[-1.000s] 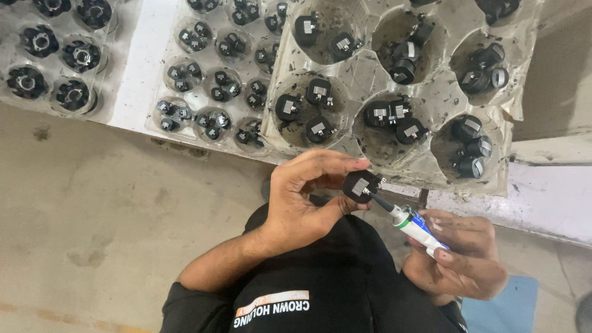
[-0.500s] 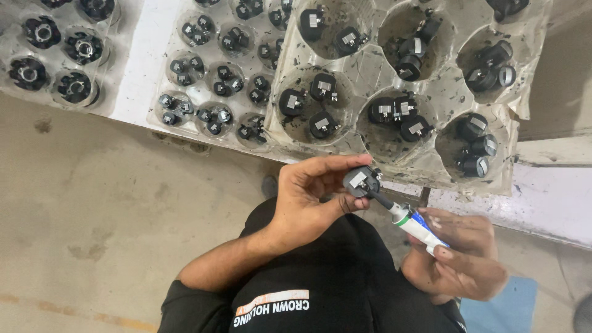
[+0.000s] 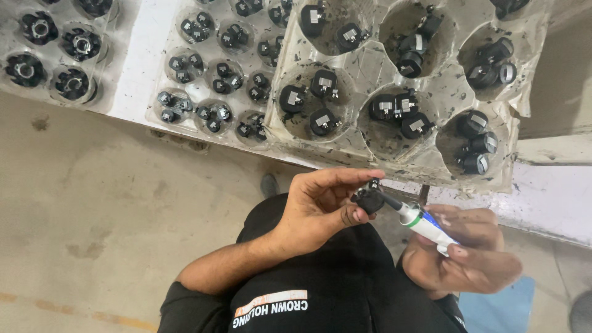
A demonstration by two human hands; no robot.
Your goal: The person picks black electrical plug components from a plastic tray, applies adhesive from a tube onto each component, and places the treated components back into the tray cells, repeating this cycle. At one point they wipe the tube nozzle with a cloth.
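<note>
Here, black part (image 3: pixel 370 200) pinched in left hand (image 3: pixel 320 209) grip

Left hand (image 3: pixel 320 206) and right hand (image 3: pixel 465 256) close together over lap, bare concrete floor (image 3: pixel 92 216) open to left of left hand, bench edge (image 3: pixel 549 203) just ahead, moulded tray (image 3: pixel 370 68) crowded with black parts beyond, blocking forward reach

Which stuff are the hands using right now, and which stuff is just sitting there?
In use: small black part in left hand; white tube in right hand.
Just sitting: big moulded tray, clear tray of small parts, tray of round black parts.
</note>
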